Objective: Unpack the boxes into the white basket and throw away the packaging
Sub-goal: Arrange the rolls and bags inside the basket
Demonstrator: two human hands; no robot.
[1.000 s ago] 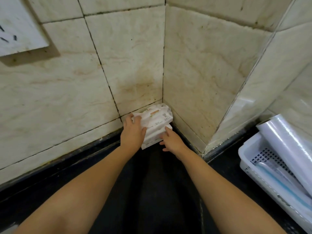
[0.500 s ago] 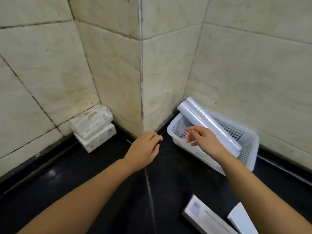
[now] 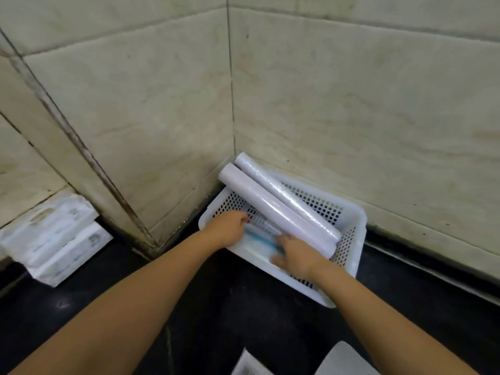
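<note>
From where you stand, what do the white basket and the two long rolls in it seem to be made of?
The white perforated basket looks like moulded plastic: smooth matt walls with regular punched holes. The two long white rolls seem wrapped in glossy clear film, judging by the bright highlights; what lies underneath is unclear.

Both hands are down in the white basket (image 3: 354,220) in the wall corner: left hand (image 3: 226,231) and right hand (image 3: 296,257) on a blurry blue-striped pack (image 3: 261,240), two plastic-wrap rolls (image 3: 276,209) lying alongside.
</note>
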